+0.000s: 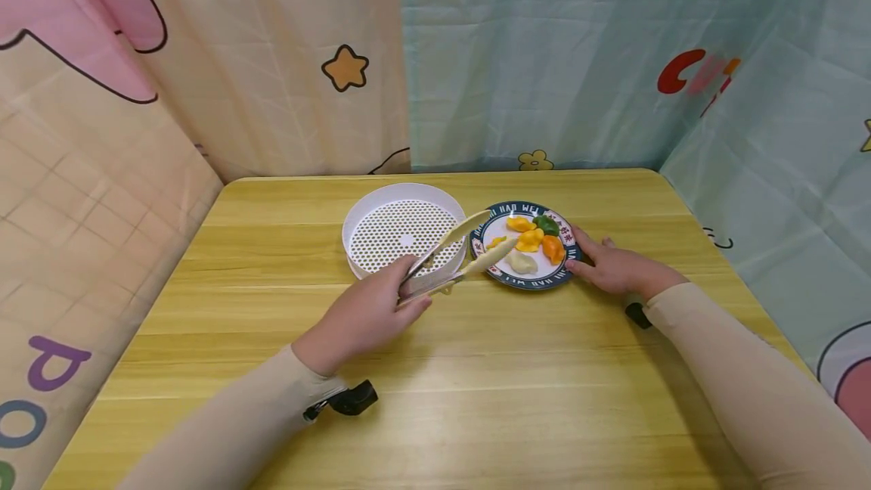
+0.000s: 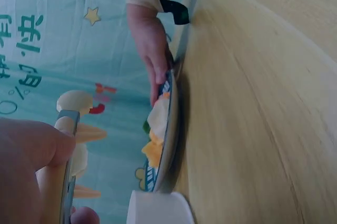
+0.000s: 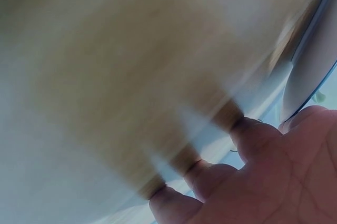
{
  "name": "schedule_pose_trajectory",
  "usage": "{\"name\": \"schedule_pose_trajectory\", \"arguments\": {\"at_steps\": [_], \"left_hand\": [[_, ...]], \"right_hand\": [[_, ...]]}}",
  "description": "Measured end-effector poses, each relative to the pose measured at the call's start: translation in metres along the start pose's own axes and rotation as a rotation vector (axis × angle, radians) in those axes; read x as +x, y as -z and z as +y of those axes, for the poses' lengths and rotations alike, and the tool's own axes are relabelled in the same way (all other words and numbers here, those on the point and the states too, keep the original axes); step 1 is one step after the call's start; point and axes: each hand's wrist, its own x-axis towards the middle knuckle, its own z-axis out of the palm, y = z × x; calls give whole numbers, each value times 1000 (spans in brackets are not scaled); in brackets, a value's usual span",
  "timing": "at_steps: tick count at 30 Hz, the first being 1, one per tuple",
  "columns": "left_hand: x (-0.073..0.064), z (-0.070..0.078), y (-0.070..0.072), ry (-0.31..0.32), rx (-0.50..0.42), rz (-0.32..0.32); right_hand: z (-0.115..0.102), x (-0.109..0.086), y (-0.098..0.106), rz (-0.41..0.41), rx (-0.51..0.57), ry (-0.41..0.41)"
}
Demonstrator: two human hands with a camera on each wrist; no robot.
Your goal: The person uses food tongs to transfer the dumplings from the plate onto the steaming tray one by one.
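Note:
My left hand [image 1: 367,316] grips a pair of metal tongs [image 1: 415,286] with cream tips, also visible in the left wrist view. The tongs' arms are spread, their tips reaching over the near left rim of a round plate [image 1: 524,283] with a dark blue lettered border. On this plate lie several dumplings [image 1: 530,240] in yellow, orange, green and white. At the plate's right edge, my right hand [image 1: 615,269] holds the rim with thumb and forefinger. The right wrist view shows its other fingertips [image 3: 171,200] resting on the tabletop.
Left of the plate stands a round white steamer basket [image 1: 361,219] with a perforated floor, partly behind the tongs. Everything is on a wooden table [image 1: 476,399], with printed curtains [image 1: 531,59] along its back and sides.

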Motion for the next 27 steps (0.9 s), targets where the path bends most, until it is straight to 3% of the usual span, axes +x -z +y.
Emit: {"name": "schedule_pose_trajectory", "arguments": {"at_steps": [5,9,19,27], "left_hand": [[20,19,-18,21,62,-80],[32,25,-28,46,94,-101],[51,21,-48,56,183,-146],[59,18,-52,68,209,-157]], "right_hand": [[0,-1,0,2,4,13],[-1,-2,1,1,6,19],[-4,-3,1,-3,8,8],[-1,0,0,-1,10,20]]}}
